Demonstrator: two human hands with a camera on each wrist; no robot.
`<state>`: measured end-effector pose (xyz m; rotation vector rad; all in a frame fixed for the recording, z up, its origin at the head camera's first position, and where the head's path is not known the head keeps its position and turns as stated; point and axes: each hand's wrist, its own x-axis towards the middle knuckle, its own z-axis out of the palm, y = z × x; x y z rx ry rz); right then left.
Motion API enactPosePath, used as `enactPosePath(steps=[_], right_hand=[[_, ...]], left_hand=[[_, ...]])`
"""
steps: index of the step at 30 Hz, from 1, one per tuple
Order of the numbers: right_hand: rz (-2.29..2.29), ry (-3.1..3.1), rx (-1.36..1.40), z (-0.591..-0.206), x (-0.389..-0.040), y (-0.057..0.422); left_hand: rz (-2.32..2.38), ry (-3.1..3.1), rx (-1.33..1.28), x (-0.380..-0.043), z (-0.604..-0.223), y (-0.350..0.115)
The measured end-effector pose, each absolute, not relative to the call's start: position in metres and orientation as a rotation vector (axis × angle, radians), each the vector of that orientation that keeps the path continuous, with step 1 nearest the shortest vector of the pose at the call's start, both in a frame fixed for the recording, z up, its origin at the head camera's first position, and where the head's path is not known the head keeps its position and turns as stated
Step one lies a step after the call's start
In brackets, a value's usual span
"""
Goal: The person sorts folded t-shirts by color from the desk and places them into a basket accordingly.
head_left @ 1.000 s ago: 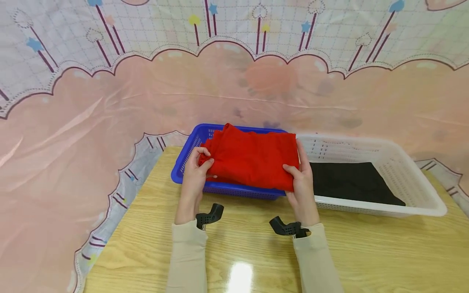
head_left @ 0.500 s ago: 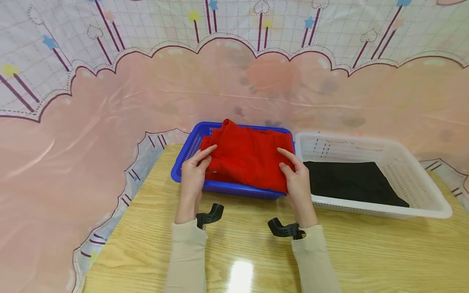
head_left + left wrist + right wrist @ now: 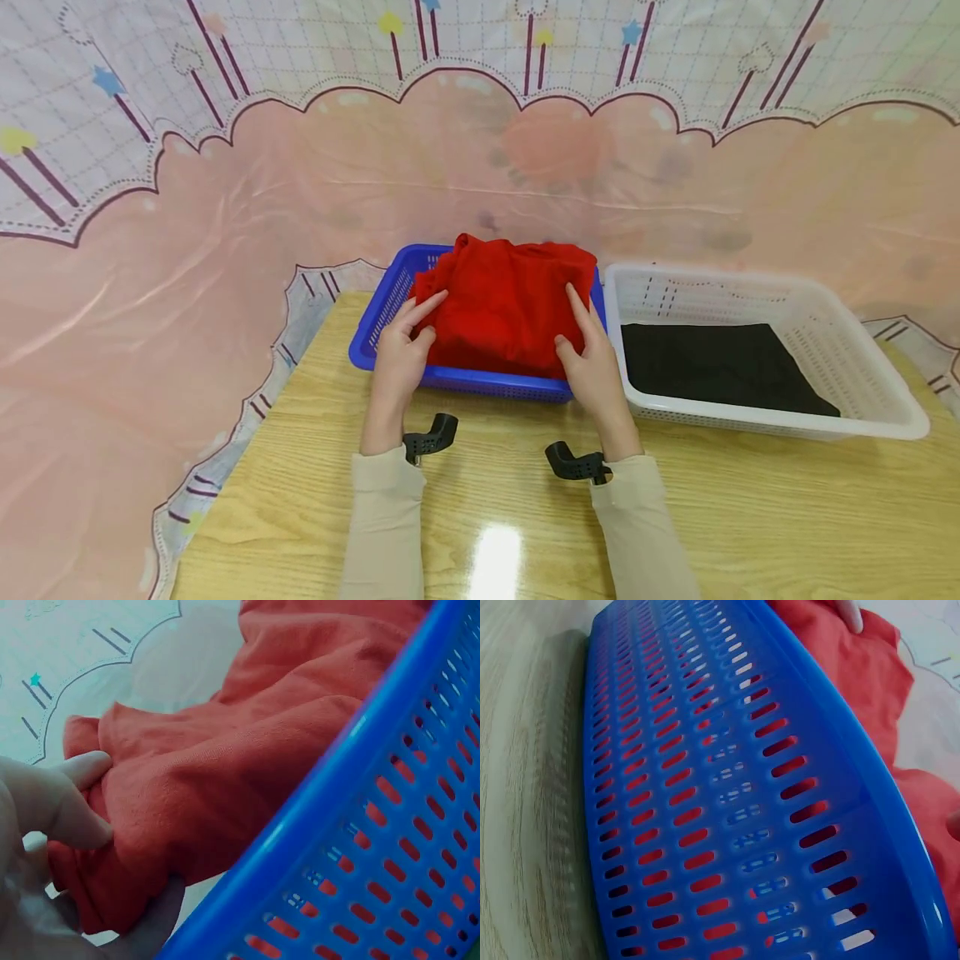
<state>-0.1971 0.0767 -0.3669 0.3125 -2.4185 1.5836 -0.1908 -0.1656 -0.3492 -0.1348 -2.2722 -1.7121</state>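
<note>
A folded red cloth (image 3: 502, 308) lies in a blue perforated plastic basket (image 3: 495, 382), its back part rising above the far rim. At its left side is my left hand (image 3: 400, 354), index finger and thumb extended onto the fabric. In the left wrist view, fingertips (image 3: 96, 766) touch the layered edge of the cloth. My right hand (image 3: 595, 358) rests at the opposite side, thumb and index finger spread and straight against the red fabric. The right wrist view mostly shows the basket's slotted wall (image 3: 697, 795), with a fingertip (image 3: 850, 613) on the cloth beyond it.
Right beside the blue basket stands a white plastic basket (image 3: 885, 421) holding a flat folded black cloth (image 3: 720, 367). Both sit on a wood-grain table (image 3: 495, 492). A patterned pink and white curtain (image 3: 450, 175) hangs behind.
My hands have loosened from gripping the red cloth's two sides to straighter fingers on it. The cloth's right side has shifted left and down into the blue basket; my right hand moved left.
</note>
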Motion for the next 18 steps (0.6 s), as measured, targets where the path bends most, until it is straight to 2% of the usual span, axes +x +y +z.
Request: enactPosePath(steps=[12, 18], right_hand=[[1.380, -2.592, 0.335, -0.370, -0.199, 0.071], [1.221, -2.613, 0.362, -0.371, -0.197, 0.066]], left_hand=[[-1.377, -2.525, -0.120, -0.197, -0.356, -0.168], [-1.128, -2.769, -0.200, -0.201, -0.355, -0.164]])
